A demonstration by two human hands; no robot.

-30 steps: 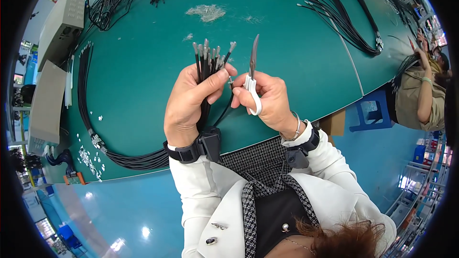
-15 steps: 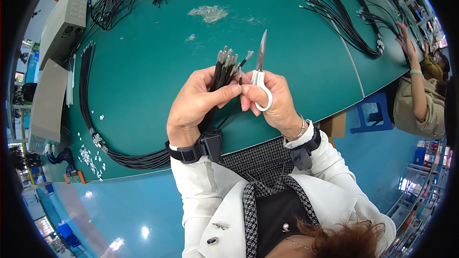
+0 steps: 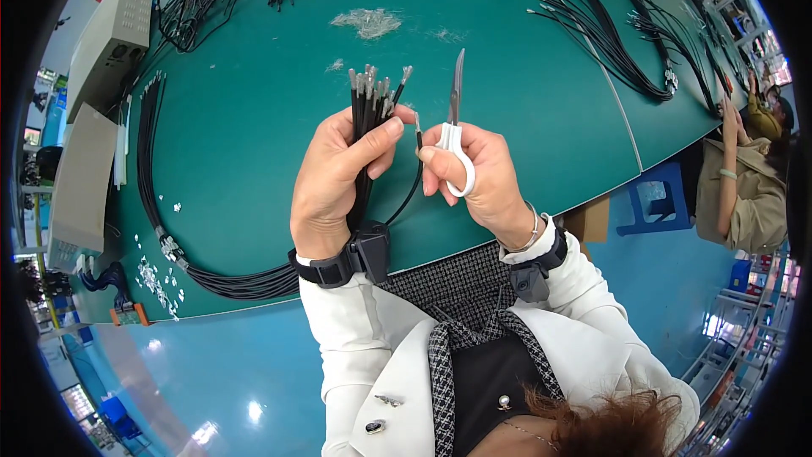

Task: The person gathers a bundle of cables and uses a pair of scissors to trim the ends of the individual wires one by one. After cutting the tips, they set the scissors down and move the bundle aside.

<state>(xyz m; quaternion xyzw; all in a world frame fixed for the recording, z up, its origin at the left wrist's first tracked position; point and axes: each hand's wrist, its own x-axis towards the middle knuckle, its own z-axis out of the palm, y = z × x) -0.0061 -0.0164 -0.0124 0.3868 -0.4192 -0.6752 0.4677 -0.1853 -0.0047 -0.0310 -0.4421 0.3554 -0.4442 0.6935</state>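
Here's the green table (image 3: 279, 118), spread wide beneath it all, and over its near side rises the bundle (image 3: 360, 112) of black cables, silvery ends pointing away from the person. The left hand (image 3: 338, 165) is wrapped firmly round it, thumb across the front. Over to the right hand (image 3: 484, 167): fingers closed about the white-handled scissors (image 3: 452, 135), blades upward and looking together, and thumb and fingertips pinching one loose cable (image 3: 419, 173) too. That's the key line: it stands between bundle and scissors, long axis near parallel to the blades, right fingertips nearest. Its lower run curves back toward the left wrist, where a black strap (image 3: 369, 251) covers the rest. Does the left forefinger touch its tip (image 3: 417, 121)? Can't tell; too small.
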